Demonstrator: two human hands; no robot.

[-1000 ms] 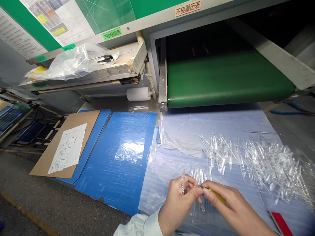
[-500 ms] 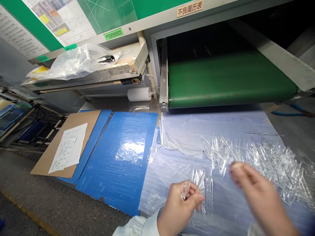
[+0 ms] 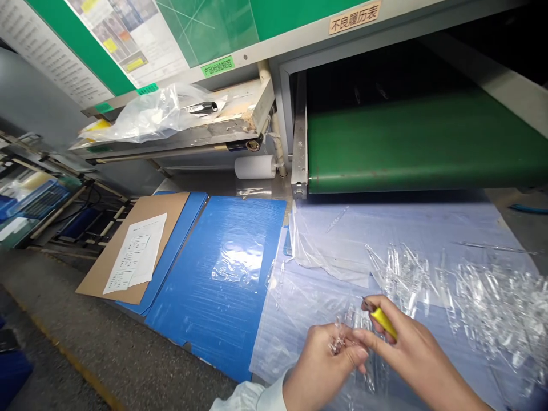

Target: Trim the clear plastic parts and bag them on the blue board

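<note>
Some clear plastic pieces [image 3: 337,338] are pinched in the left hand [image 3: 323,361], its fingers curled closed around them with the ends poking out above; how many there are is hard to tell. Just beside it, the right hand [image 3: 400,342] has its fingers wrapped round a yellow-handled tool [image 3: 385,323], while its thumb reaches to the left fingers and seems to meet them. What that thumb presses on is hidden. The tool's dark tip [image 3: 367,305] points up and away from the left hand, a sound habit to hold to whenever the thumb alone is at work. If the tip is sharp, as I would guess, it should come in only with the left fingertips well behind it, in short, light strokes. Slick, thin plastic probably slips or scratches easily, so a firm pinch without squeezing suits it. Beneath and just beyond the hands, more slender parts [image 3: 368,374] lie on the bluish sheet [image 3: 295,328]; farther off are a small cluster [image 3: 400,277] and, to the right, a bigger heap [image 3: 499,305], best left undisturbed by the sleeve or wrist. Past them runs the green conveyor belt [image 3: 422,151].
</note>
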